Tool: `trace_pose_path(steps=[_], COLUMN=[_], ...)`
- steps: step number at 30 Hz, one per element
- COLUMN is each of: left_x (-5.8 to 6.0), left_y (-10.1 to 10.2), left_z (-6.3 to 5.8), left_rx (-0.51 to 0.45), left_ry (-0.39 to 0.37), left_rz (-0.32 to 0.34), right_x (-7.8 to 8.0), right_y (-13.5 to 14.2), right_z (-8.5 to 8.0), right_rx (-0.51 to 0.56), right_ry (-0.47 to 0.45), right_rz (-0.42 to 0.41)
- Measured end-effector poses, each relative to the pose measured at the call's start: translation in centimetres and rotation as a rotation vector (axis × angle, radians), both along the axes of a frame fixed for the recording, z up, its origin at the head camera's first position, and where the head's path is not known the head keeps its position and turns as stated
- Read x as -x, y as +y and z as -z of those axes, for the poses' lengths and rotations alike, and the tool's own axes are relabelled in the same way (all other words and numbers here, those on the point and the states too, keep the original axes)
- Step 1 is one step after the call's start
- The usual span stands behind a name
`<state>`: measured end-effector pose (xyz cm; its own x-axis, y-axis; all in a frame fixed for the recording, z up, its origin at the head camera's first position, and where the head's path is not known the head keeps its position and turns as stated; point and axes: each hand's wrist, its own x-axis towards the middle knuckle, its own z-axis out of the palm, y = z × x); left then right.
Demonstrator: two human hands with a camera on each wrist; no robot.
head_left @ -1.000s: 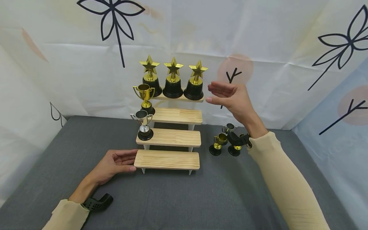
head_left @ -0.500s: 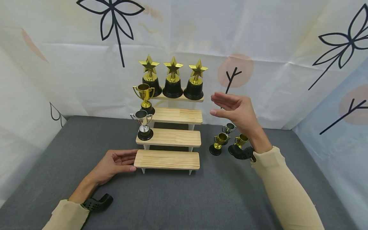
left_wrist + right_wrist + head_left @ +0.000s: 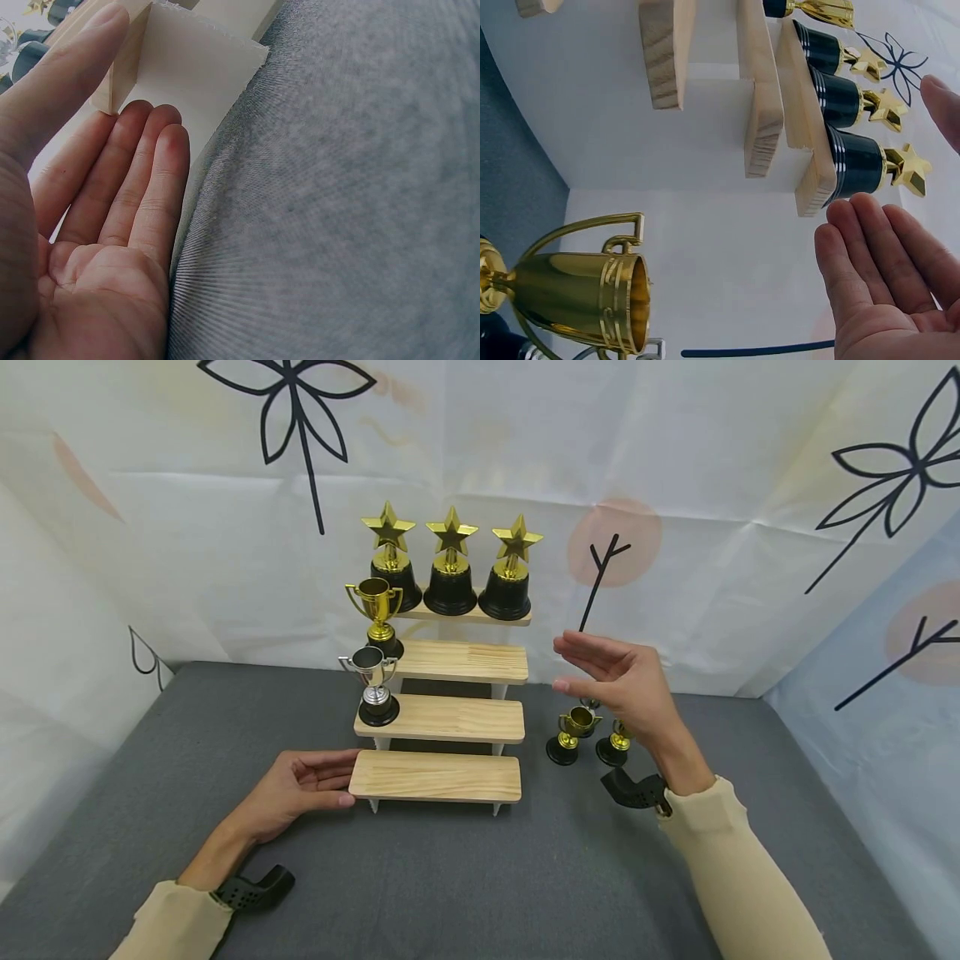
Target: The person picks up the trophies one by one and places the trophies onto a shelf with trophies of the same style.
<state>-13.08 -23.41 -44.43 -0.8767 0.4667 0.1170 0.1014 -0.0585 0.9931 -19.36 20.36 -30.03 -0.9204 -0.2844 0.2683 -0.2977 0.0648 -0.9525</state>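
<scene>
My left hand (image 3: 303, 789) lies at the left end of the lowest step of a wooden tiered display stand (image 3: 435, 777), fingers straight against its side; the left wrist view shows the fingertips right at the board's end. My right hand (image 3: 618, 677) hangs in the air right of the stand with straight fingers and nothing in it. Below it stand a gold cup trophy (image 3: 579, 722), another gold cup trophy (image 3: 617, 742) and a silver cup trophy (image 3: 590, 702), partly hidden by the hand. In the right wrist view one gold cup (image 3: 577, 300) is close by.
Three gold star trophies (image 3: 452, 564) line the top step. A gold cup trophy (image 3: 380, 610) stands at the left of the second step down, a silver cup trophy (image 3: 375, 681) on the third. Grey cloth (image 3: 450, 885) covers the table; a white printed curtain (image 3: 712, 543) hangs behind.
My right hand has come down and slightly right, from beside the top step to above the loose cup trophies. The left hand and the stand have stayed put.
</scene>
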Motion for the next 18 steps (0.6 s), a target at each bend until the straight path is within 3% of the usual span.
trace_pose_path(steps=[18], left_x=[0.0], left_y=[0.0], left_z=[0.1], left_rx=[0.012], left_ry=[-0.01], left_rz=[-0.009], right_x=[-3.1], right_y=[0.5], right_z=[2.3], right_rx=[-0.027], right_ry=[0.025], right_rz=[-0.005])
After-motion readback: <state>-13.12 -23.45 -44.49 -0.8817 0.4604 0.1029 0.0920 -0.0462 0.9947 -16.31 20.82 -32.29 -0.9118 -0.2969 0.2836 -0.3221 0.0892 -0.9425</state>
